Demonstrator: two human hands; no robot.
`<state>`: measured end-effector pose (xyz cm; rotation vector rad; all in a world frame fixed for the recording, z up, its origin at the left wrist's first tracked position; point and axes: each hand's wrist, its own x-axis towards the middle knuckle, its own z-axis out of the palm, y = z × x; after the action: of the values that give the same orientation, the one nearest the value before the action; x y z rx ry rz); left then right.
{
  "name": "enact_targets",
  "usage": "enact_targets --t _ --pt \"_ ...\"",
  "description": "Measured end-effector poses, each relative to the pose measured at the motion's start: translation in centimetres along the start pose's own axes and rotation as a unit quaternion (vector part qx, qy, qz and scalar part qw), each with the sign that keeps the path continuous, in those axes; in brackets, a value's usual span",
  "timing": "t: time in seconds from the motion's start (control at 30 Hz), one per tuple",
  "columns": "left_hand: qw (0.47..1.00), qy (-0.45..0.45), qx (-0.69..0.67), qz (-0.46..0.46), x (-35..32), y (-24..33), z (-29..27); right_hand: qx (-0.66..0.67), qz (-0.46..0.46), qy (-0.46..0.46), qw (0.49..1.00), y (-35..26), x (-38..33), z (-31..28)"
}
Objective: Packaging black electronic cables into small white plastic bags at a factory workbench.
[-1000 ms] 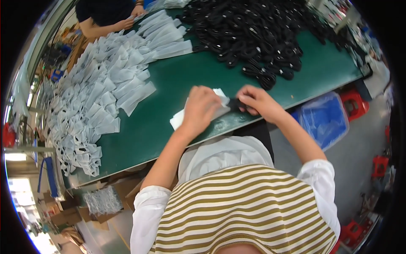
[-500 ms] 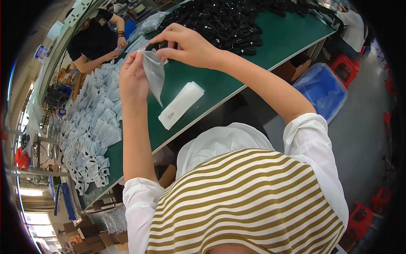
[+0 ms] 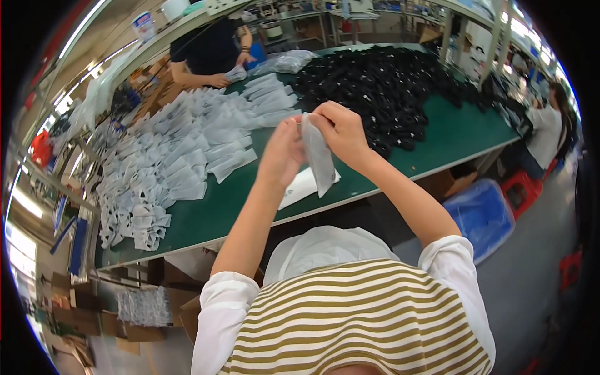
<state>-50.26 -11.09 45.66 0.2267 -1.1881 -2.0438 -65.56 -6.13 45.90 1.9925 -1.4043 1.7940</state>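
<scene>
A translucent frosted plastic bag (image 3: 317,159) hangs upright between my hands, above the green table. My right hand (image 3: 344,132) pinches its top edge between thumb and fingers. At the bag's upper left edge, my left hand (image 3: 282,153) has its fingers closed on it, slightly blurred. Whether anything is inside the bag I cannot tell. Below and partly behind it, a stack of flat white bags (image 3: 300,192) lies near the table's front edge. A heap of black coiled cables (image 3: 369,94) lies just beyond my right hand.
Many filled frosted bags (image 3: 169,150) cover the left of the green table (image 3: 462,134). A co-worker (image 3: 209,53) handles a bag across the table; another person (image 3: 547,128) sits at the far right. A lined blue bin (image 3: 478,215) and a red stool (image 3: 522,190) stand right.
My view has swung, showing more of the far table. The right hand has come down from above the bag to grip its top edge. The bag now hangs in front of the white stack.
</scene>
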Motion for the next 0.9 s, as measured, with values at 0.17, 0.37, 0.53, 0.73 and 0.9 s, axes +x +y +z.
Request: enact_targets --t 0.17,0.37,0.53,0.73,0.9 --pt "0.977 -0.098 0.183 -0.039 -1.4 -2.0 -4.5 0.033 0.021 -0.007 0.999 0.9 1.0 1.6" --pt "0.674 0.096 0.723 0.114 -3.8 1.5 -12.1 -0.113 0.155 0.016 0.981 8.7 -0.4 -2.9" --pt "0.552 0.099 0.815 0.149 -3.9 2.0 -23.9 -0.474 0.147 -0.249 0.832 13.1 -7.6 -8.1" --pt "0.483 0.034 0.862 0.147 -3.1 1.7 -30.1 -0.372 0.091 -0.208 0.9 15.0 -10.9 -8.1" --pt "0.536 0.146 0.79 0.258 -1.6 0.1 -21.1 -0.416 0.064 -0.198 0.885 15.0 -10.9 -6.0"
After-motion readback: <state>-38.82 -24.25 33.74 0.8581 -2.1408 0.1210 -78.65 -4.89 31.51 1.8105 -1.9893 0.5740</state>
